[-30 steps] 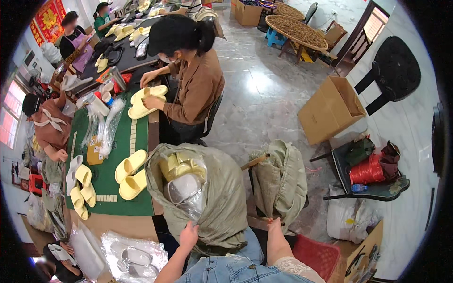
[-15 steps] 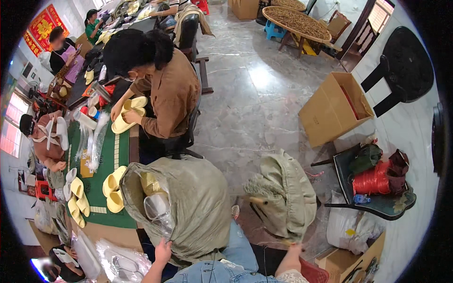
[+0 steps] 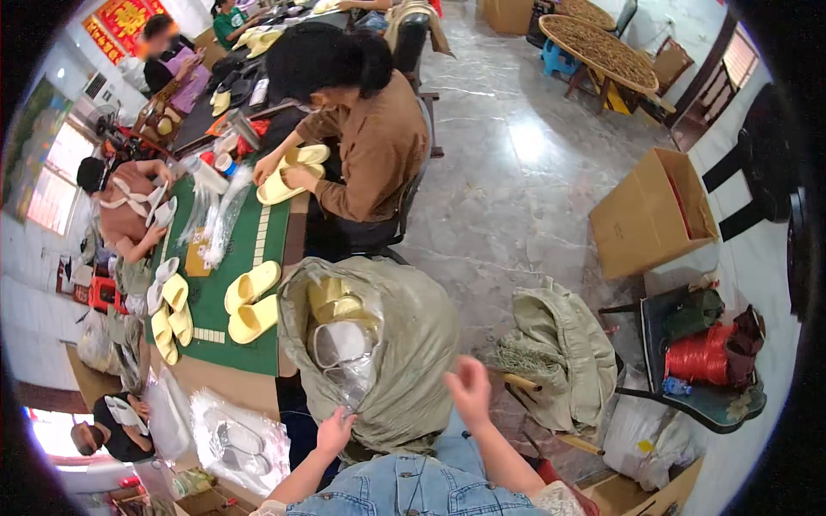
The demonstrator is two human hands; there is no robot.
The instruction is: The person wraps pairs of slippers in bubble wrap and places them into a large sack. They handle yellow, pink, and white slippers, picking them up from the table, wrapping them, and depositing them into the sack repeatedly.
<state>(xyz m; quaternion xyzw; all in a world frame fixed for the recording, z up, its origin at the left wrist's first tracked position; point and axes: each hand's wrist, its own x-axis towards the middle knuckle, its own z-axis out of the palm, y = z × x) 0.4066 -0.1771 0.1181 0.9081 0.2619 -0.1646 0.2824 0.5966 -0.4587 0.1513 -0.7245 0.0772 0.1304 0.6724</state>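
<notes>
Olive-grey woven fabric makes up the large open sack (image 3: pixel 404 344) that stands just in front of the person, its mouth turned up toward the head camera. Inside it lie pale yellow foam slippers (image 3: pixel 334 297) and, nearer the person, a white slipper wrapped in a clear plastic bag (image 3: pixel 342 348). The left hand (image 3: pixel 335 432) sits at the near rim of the sack, fingers closed in a narrow pinch on the lower edge of the clear plastic bag. The right hand (image 3: pixel 469 389) is raised beside the sack's right flank, loosely curled and holding nothing, a little blurred. Both forearms rise from the lower edge above a lap in blue denim.

Left of the sack stands a counter with a green mat (image 3: pixel 249 232), and on it a pair of yellow slippers (image 3: pixel 251 301) lies just beside the sack, with more yellow pairs (image 3: pixel 170 310) at the mat's far left edge. Across the counter a person in a brown shirt (image 3: pixel 379 146) holds another yellow pair (image 3: pixel 292 168). Right of the sack a second, slumped olive-grey sack (image 3: pixel 559 353) rests on the grey marble floor, and further off stands an open brown cardboard box (image 3: pixel 650 215).
</notes>
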